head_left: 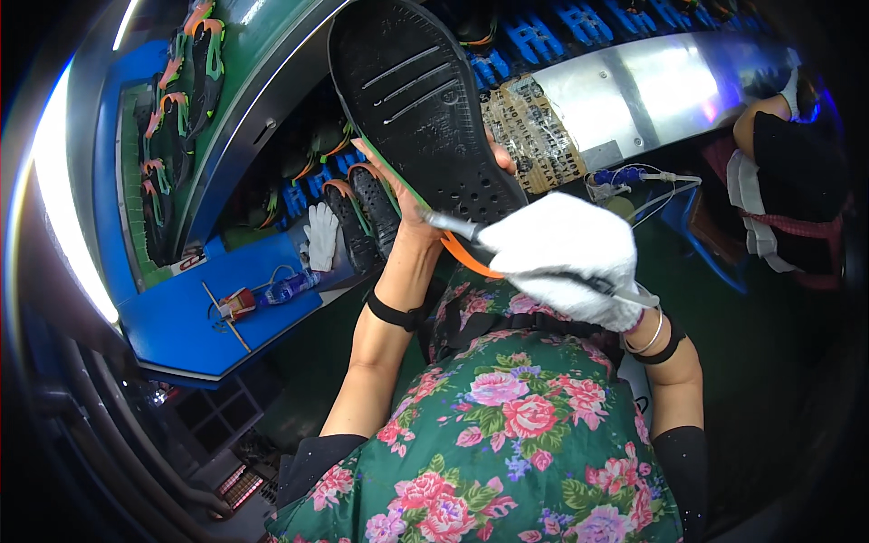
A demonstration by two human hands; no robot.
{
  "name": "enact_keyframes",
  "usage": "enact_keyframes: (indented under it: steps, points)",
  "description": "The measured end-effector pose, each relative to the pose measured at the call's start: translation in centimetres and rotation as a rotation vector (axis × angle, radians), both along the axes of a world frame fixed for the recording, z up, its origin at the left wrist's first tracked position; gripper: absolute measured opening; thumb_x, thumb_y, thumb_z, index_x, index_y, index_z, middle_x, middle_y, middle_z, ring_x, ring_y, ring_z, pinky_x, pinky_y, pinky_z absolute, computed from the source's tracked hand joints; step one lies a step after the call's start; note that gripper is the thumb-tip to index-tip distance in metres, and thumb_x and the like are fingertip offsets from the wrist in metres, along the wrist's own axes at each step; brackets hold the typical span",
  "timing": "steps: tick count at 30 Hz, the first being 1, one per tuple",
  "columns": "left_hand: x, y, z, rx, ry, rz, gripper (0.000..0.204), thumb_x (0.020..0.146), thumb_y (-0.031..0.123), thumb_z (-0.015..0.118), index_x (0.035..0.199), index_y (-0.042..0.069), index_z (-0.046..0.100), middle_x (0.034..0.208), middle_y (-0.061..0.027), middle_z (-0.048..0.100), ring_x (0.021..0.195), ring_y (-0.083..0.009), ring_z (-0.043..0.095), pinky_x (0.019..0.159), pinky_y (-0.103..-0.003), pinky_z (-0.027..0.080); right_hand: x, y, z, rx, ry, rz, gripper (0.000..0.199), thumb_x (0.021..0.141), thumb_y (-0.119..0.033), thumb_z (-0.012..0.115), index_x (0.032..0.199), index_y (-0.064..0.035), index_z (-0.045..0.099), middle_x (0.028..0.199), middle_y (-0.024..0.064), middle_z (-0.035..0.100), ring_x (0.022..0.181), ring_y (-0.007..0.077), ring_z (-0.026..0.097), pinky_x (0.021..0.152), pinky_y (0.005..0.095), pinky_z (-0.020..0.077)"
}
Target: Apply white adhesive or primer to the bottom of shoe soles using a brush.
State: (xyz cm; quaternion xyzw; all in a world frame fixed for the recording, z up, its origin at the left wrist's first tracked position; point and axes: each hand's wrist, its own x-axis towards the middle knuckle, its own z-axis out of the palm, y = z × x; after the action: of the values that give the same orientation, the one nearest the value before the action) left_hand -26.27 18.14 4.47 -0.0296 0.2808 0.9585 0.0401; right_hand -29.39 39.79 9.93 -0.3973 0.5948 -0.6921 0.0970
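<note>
In front of me is a black shoe (407, 100), with its broad, sole-shaped face toward me. This face has pale grooves across one end and small holes near the other, and green and orange strips run along its edge. My bare left hand (405, 195) grips it from behind, with fingertips showing at its right side. My right hand (570, 258), in a white glove, is closed around a slim pen-like tool. The tool's grey tip (448, 223) lies at the shoe's lower left edge; whether it touches is hard to tell.
More black shoes (369, 204) with orange and green trim stand behind my left arm. Others ride on the green belt (127, 195) at left. A blue shelf (181, 317) holds a bottle (290, 287) and a white glove (321, 235). At right, another person's arm (756, 122) shows beside the metal rail (652, 90).
</note>
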Motion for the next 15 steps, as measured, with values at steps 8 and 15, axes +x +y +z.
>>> enact_keyframes:
  steps: [8,15]
  points:
    - [-1.0,-0.5,0.4,-0.053,0.036,0.006,0.117,0.073,0.098,0.045,0.122,-0.007,0.057,0.099,-0.0232,0.067,0.099,-0.0376,0.07,0.086,-0.049,0.062,0.3,0.2,0.0,0.071,0.169,-0.038,0.025,0.08,-0.001,0.079,0.104,-0.0082,0.08,0.105,0.0106,0.078,0.092,0.0262,0.075,0.082,0.0359,0.0587]
    - [-1.7,-1.1,0.3,-0.126,0.132,-0.021,0.119,0.07,0.1,0.045,0.124,-0.005,0.058,0.1,-0.0227,0.067,0.102,-0.0373,0.069,0.091,-0.048,0.058,0.0,0.7,-0.5,0.078,0.154,-0.018,0.021,0.081,-0.002,0.078,0.102,-0.0052,0.08,0.105,0.0118,0.078,0.093,0.0255,0.074,0.082,0.0362,0.0587]
